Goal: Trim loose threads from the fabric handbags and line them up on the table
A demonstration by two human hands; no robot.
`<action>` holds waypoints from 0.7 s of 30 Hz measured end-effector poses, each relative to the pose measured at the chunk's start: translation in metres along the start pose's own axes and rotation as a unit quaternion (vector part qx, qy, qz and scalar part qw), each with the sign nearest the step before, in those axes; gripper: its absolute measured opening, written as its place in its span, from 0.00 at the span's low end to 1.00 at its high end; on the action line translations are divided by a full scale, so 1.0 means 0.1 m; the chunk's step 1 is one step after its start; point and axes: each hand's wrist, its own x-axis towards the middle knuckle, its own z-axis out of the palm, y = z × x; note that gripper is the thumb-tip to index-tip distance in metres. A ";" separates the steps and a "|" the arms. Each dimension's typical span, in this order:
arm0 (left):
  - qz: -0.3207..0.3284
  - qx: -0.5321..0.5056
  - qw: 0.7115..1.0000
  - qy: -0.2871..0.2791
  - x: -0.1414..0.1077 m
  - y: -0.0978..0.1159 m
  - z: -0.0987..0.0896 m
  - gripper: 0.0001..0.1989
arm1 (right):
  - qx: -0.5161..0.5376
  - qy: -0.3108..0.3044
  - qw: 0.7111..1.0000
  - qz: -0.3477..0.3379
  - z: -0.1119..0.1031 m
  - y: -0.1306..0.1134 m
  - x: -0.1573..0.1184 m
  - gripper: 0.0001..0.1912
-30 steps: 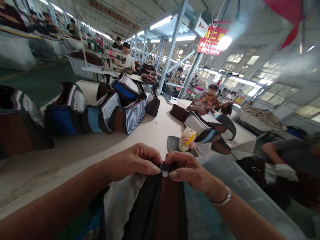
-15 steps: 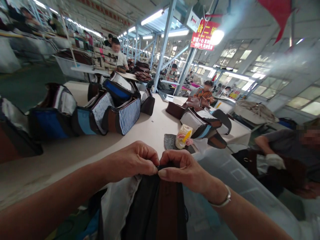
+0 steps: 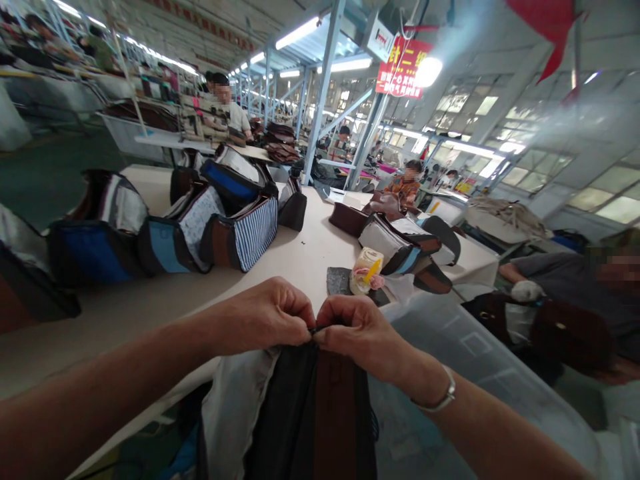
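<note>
Close in front of me is a bag (image 3: 335, 413), black with a brown stripe and pale lining on its left side. My left hand (image 3: 280, 317) pinches the bag's dark top edge between thumb and fingers. Right beside it, my right hand (image 3: 355, 327) pinches the same edge, the two thumb tips almost touching. A bracelet circles my right wrist. The bag's lower part runs out of the picture, and its far side is hidden behind my hands.
Several unfinished bags (image 3: 240, 233) stand on the pale table (image 3: 300, 260) at left, more (image 3: 395, 240) at right. A glue jar with a yellow tool (image 3: 367, 272) is beyond my hands. At right are a translucent plastic bin (image 3: 450, 347) and a co-worker's gloved hand (image 3: 527, 291).
Both of my hands stay pinched on the bag's edge, with only a slight shift. The view has drifted a little. At right, the co-worker's gloved hand and brown bag have moved.
</note>
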 end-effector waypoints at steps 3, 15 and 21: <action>-0.004 0.018 1.000 -0.001 0.02 -0.01 -0.01 0.08 | -0.036 0.029 0.999 -0.005 0.01 0.03 0.02 0.10; 0.006 0.058 0.998 -0.012 0.05 -0.05 -0.05 0.10 | -0.081 0.085 0.992 -0.037 0.03 0.14 0.06 0.06; 0.031 0.140 0.990 0.020 0.06 -0.08 0.01 0.10 | -0.080 0.084 0.992 -0.057 0.01 0.19 0.06 0.05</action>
